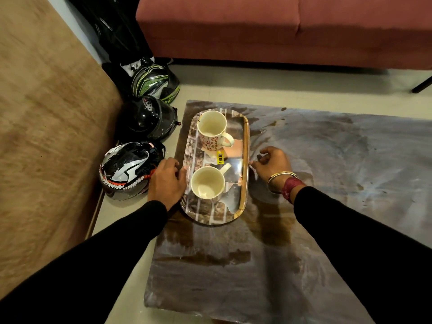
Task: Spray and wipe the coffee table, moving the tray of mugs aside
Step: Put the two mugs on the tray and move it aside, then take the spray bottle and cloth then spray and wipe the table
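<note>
The oval tray (245, 146) lies at the left end of the glossy marble-patterned coffee table (327, 148). On it stand a floral mug (211, 132) at the far end and a plain cream mug (207, 183) nearer me, both empty. My left hand (166, 181) grips the tray's left rim beside the plain mug. Just right of the tray, my right hand (273, 163) rests on the table with its fingers curled, a small gap from the rim. Dark wet-looking streaks mark the tabletop.
Three helmets sit on the floor left of the table: white-black (126, 170), black (149, 118), green-striped (154, 81). A pink sofa (280, 26) runs along the far side. A brown fabric surface (46, 113) fills the left. A black furniture leg (422, 85) stands at far right.
</note>
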The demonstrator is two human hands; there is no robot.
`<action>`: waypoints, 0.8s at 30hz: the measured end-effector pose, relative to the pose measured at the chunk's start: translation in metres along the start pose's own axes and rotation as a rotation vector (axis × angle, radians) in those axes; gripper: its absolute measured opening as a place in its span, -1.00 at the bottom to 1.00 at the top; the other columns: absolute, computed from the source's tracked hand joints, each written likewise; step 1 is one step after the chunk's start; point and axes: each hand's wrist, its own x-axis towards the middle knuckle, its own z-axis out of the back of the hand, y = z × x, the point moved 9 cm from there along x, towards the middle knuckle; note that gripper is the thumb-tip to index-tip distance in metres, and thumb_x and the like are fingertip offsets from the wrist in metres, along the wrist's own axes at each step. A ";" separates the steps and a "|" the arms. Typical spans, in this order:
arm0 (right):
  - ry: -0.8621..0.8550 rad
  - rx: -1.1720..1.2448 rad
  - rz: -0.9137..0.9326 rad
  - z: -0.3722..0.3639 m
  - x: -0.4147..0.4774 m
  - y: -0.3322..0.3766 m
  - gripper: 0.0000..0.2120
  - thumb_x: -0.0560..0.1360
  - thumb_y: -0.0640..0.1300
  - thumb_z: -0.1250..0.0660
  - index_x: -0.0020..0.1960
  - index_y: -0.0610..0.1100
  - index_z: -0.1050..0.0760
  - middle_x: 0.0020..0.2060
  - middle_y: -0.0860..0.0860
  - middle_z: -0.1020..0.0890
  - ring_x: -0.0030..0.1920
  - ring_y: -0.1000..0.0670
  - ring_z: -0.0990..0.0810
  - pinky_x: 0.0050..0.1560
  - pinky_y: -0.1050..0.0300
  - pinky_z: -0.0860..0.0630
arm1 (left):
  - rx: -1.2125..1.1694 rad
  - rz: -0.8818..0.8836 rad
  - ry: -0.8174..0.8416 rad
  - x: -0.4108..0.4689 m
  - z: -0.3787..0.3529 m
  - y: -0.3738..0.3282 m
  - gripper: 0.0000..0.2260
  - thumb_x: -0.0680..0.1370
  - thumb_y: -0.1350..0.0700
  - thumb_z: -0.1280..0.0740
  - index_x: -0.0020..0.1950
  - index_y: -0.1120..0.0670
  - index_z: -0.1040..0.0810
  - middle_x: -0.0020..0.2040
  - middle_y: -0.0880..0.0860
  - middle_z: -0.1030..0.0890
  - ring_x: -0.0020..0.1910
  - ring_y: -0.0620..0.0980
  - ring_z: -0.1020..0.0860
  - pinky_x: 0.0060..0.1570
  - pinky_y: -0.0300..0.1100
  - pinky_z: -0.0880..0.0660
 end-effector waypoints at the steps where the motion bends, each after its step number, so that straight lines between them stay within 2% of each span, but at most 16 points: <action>1: -0.006 -0.024 0.003 0.005 -0.003 -0.007 -0.62 0.43 -0.05 -0.59 0.19 -0.12 -0.61 -0.23 0.05 -0.66 -0.26 0.12 -0.61 -0.17 0.21 -0.53 | 0.014 -0.018 -0.004 -0.006 0.002 0.001 -0.80 0.62 -0.02 -0.31 0.07 0.11 -0.47 -0.04 0.08 -0.51 -0.15 0.02 -0.48 -0.20 -0.11 -0.39; 3: 0.002 -0.067 0.018 0.014 -0.010 -0.022 -0.67 0.44 -0.05 -0.59 0.15 -0.11 -0.63 -0.21 0.06 -0.65 -0.29 0.22 -0.54 -0.34 0.45 -0.40 | 0.042 -0.049 -0.026 -0.018 0.005 0.001 -0.79 0.63 -0.04 -0.30 0.12 0.09 -0.46 0.01 0.08 -0.50 -0.12 -0.01 -0.47 -0.19 -0.11 -0.39; 4: 0.008 -0.069 0.019 0.018 -0.013 -0.029 -0.68 0.44 -0.06 -0.59 0.14 -0.11 -0.64 -0.19 0.05 -0.66 -0.30 0.24 -0.54 -0.42 0.52 -0.35 | 0.053 -0.062 -0.043 -0.022 0.008 0.002 -0.78 0.63 -0.04 -0.29 0.13 0.09 -0.46 0.04 0.09 -0.50 -0.11 -0.02 -0.46 -0.19 -0.11 -0.38; 5: 0.010 -0.066 0.013 0.024 -0.017 -0.036 -0.69 0.44 -0.06 -0.59 0.13 -0.11 -0.64 -0.18 0.05 -0.67 -0.29 0.22 -0.56 -0.42 0.54 -0.37 | 0.064 -0.082 -0.066 -0.025 0.012 -0.001 -0.78 0.64 -0.04 -0.29 0.14 0.10 -0.46 0.05 0.10 -0.49 -0.11 0.00 -0.46 -0.20 -0.11 -0.38; 6: 0.005 -0.059 0.010 0.032 -0.021 -0.042 -0.69 0.43 -0.05 -0.59 0.12 -0.09 -0.64 -0.17 0.05 -0.68 -0.25 0.17 -0.61 -0.32 0.52 -0.43 | 0.074 -0.100 -0.092 -0.026 0.017 -0.006 -0.79 0.64 -0.03 -0.29 0.14 0.11 -0.46 0.06 0.11 -0.49 -0.11 0.03 -0.49 -0.21 -0.11 -0.37; 8: -0.008 -0.040 0.017 0.047 -0.028 -0.052 -0.69 0.42 -0.02 -0.59 0.11 -0.07 -0.65 -0.22 0.08 -0.68 -0.16 0.07 -0.66 -0.06 0.26 -0.57 | 0.069 -0.096 -0.140 -0.022 0.031 -0.016 -0.80 0.64 0.00 -0.29 0.13 0.12 -0.47 0.06 0.14 -0.48 -0.09 0.12 -0.54 -0.20 -0.07 -0.41; 9: -0.018 -0.026 0.025 0.056 -0.032 -0.058 -0.69 0.42 -0.01 -0.59 0.10 -0.08 -0.65 -0.25 0.10 -0.65 -0.18 0.06 -0.65 -0.03 0.21 -0.57 | 0.054 -0.090 -0.169 -0.019 0.039 -0.024 -0.80 0.64 0.01 -0.29 0.13 0.13 -0.48 0.07 0.16 -0.49 -0.08 0.17 -0.55 -0.18 -0.04 -0.45; 11: -0.032 0.004 0.035 0.084 -0.041 -0.071 -0.69 0.42 0.00 -0.59 0.10 -0.07 -0.64 -0.23 0.10 -0.63 -0.22 0.05 -0.65 -0.11 0.20 -0.57 | 0.014 -0.100 -0.243 -0.014 0.057 -0.049 -0.81 0.62 0.04 -0.31 0.12 0.14 -0.50 0.07 0.18 -0.51 -0.07 0.21 -0.56 -0.10 0.04 -0.50; 14: -0.038 0.007 0.057 0.135 -0.055 -0.100 -0.68 0.43 0.00 -0.57 0.11 -0.07 -0.63 -0.15 0.05 -0.64 -0.14 -0.10 -0.69 -0.02 0.03 -0.62 | 0.033 -0.187 -0.321 -0.007 0.075 -0.101 -0.81 0.62 0.01 -0.32 0.12 0.11 -0.51 0.05 0.17 -0.53 -0.07 0.20 -0.55 -0.07 0.07 -0.52; 17: -0.069 -0.074 0.139 0.176 -0.067 -0.115 -0.62 0.41 0.06 -0.57 0.14 -0.07 -0.62 -0.09 0.04 -0.63 -0.16 -0.03 -0.65 0.01 0.00 -0.63 | 0.097 -0.238 -0.326 -0.005 0.085 -0.147 -0.80 0.62 -0.02 -0.32 0.13 0.09 -0.51 0.03 0.14 -0.54 -0.11 0.21 -0.56 -0.10 0.10 -0.53; 20: -0.102 -0.110 0.143 0.246 -0.085 -0.161 -0.51 0.41 0.13 -0.56 0.23 -0.08 -0.58 0.09 -0.02 -0.60 0.02 -0.07 -0.63 0.08 0.00 -0.61 | 0.104 -0.349 -0.305 -0.038 0.049 -0.243 -0.78 0.62 -0.05 -0.30 0.09 0.10 -0.50 -0.04 0.12 -0.52 -0.20 0.16 -0.53 -0.16 0.08 -0.50; 22: -0.131 -0.126 0.129 0.295 -0.102 -0.200 -0.46 0.41 0.15 -0.54 0.28 -0.08 -0.55 0.18 -0.04 -0.55 0.17 -0.12 -0.57 0.19 0.00 -0.56 | 0.102 -0.424 -0.242 -0.077 0.008 -0.318 -0.73 0.62 -0.10 -0.28 0.07 0.11 -0.50 -0.07 0.11 -0.51 -0.16 0.17 -0.52 -0.15 0.07 -0.48; 24: -0.148 -0.133 0.134 0.336 -0.120 -0.231 -0.43 0.42 0.17 -0.53 0.31 -0.09 -0.53 0.20 -0.05 -0.52 0.23 -0.14 -0.52 0.25 0.01 -0.49 | 0.106 -0.435 -0.136 -0.121 -0.044 -0.376 -0.59 0.57 -0.19 -0.29 0.15 0.15 -0.54 0.00 0.15 -0.55 -0.07 0.23 -0.56 -0.08 0.10 -0.51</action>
